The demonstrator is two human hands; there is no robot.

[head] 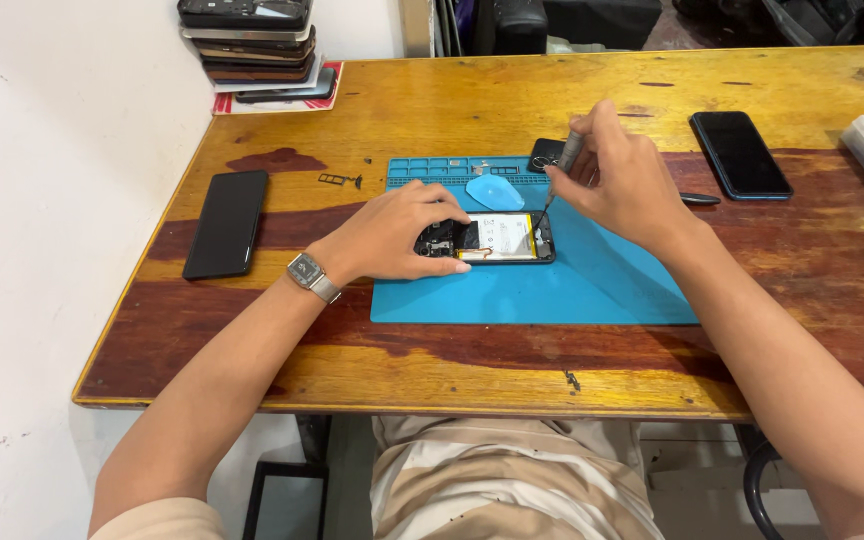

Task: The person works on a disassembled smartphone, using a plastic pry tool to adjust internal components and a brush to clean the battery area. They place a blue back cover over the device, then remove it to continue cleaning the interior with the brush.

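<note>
Head camera view, left to right: left hand [397, 238] presses flat on the opened black phone with white battery [497, 238], lying on the blue rubber mat [592, 285]. Right hand [617, 175], fingers closed, holds a thin grey screwdriver [564, 160]; its tip may slip and scratch the board. Mat's far tray slots [432, 170] look mostly empty.

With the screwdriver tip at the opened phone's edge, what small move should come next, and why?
Probably turn the thin grey screwdriver in place. The right hand holds it upright with its tip at the right end of the opened black phone, and the left hand pins the phone to the blue mat.
</note>
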